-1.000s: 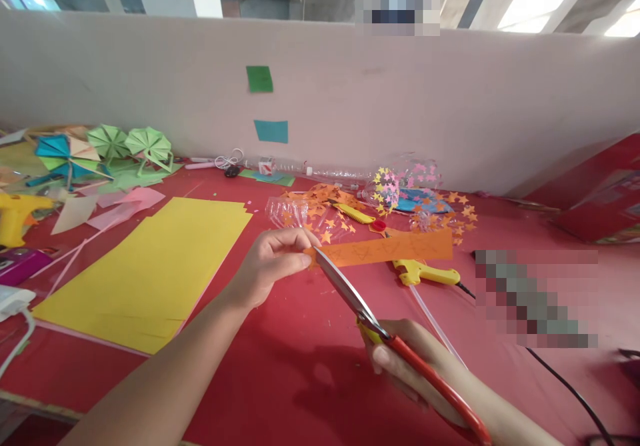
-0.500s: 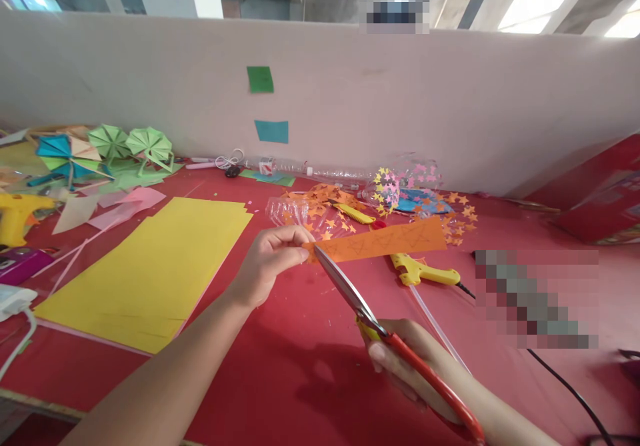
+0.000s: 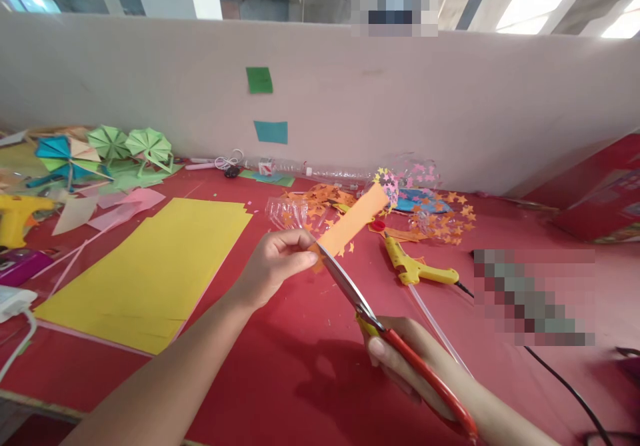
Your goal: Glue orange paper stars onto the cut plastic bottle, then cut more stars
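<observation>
My left hand point(image 3: 275, 263) pinches orange paper between thumb and fingers. From its fingertips an orange paper strip point(image 3: 355, 218) slants up to the right with a plain face showing. Whether the strip is cut through at the fingertips I cannot tell. My right hand point(image 3: 405, 349) is wrapped round red-handled scissors point(image 3: 345, 285). Their blades look closed, and the tip meets the orange paper beside my left thumb. Behind the strip lie many cut orange paper stars point(image 3: 465, 213). A yellow glue gun point(image 3: 417, 269) rests on the table to the right of the scissors.
Yellow paper sheets point(image 3: 150, 266) lie on the red table point(image 3: 280, 379) at left. Behind them stand folded paper umbrellas point(image 3: 150, 145). Clear plastic bottles point(image 3: 340, 174) line the white partition point(image 3: 175, 79). Another yellow glue gun point(image 3: 20, 219) is at far left.
The orange strip has swung upward, from nearly level to a steep slant, and now shows a plain face instead of drawn stars. My hands and the scissors have barely moved.
</observation>
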`<control>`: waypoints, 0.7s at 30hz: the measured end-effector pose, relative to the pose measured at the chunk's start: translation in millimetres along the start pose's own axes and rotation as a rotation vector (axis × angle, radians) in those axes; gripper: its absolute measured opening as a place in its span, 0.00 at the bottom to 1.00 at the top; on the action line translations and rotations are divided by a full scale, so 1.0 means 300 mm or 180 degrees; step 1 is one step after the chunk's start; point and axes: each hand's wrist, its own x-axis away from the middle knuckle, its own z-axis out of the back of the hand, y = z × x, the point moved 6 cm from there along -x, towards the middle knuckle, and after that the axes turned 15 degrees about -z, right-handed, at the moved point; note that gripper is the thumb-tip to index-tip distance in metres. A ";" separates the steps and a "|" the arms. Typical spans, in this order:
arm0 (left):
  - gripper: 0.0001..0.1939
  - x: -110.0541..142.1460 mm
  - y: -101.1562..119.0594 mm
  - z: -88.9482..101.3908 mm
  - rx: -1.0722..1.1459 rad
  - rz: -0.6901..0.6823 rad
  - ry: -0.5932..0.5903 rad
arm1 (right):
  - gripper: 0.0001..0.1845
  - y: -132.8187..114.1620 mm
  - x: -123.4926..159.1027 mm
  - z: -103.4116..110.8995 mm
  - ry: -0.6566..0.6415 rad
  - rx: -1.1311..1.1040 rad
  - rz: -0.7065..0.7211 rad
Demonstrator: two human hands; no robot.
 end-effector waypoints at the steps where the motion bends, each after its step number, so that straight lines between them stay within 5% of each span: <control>1: 0.08 0.000 0.002 -0.001 -0.0022 -0.0002 0.0019 | 0.31 0.001 -0.001 0.000 0.0015 -0.0011 -0.0020; 9: 0.08 -0.004 0.022 0.010 -0.0073 -0.0304 -0.0031 | 0.30 -0.009 0.000 0.006 0.0453 -0.0263 -0.0021; 14: 0.07 0.007 0.019 -0.033 0.0198 0.0146 -0.1015 | 0.28 -0.020 0.008 0.084 0.1334 -0.0961 0.0535; 21: 0.06 0.045 -0.107 -0.071 -0.1495 0.1026 -0.1820 | 0.27 -0.004 -0.023 0.171 0.1831 -0.1411 0.0601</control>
